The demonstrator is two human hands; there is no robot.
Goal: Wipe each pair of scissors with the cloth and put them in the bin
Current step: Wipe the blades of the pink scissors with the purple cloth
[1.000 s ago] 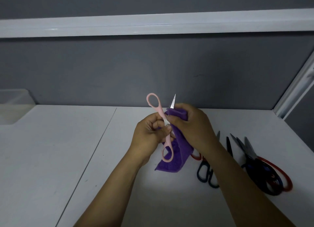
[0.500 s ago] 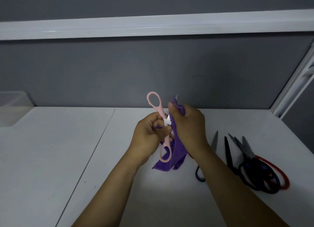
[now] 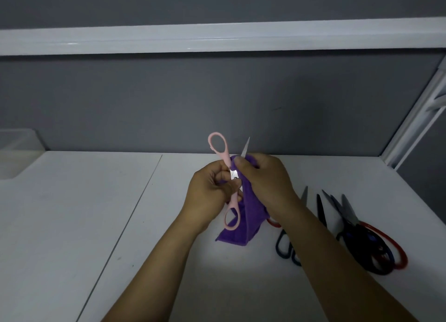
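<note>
Above the middle of the white table my left hand grips the pink-handled scissors near their pivot, blades spread apart. One pink loop points up, the other hangs below my fingers. My right hand holds the purple cloth wrapped round one blade, whose silver tip sticks out above my fingers. The cloth's loose end hangs down to the table. A translucent bin stands at the far left.
Several other scissors lie on the table at the right: a dark blue-handled pair partly under my right forearm, and a pile with black and red handles. A grey wall with a white shelf edge rises behind the table.
My right hand slid the cloth up the blade until the tip was nearly covered, then back down, so the silver tip shows again. The left hand kept its grip.
</note>
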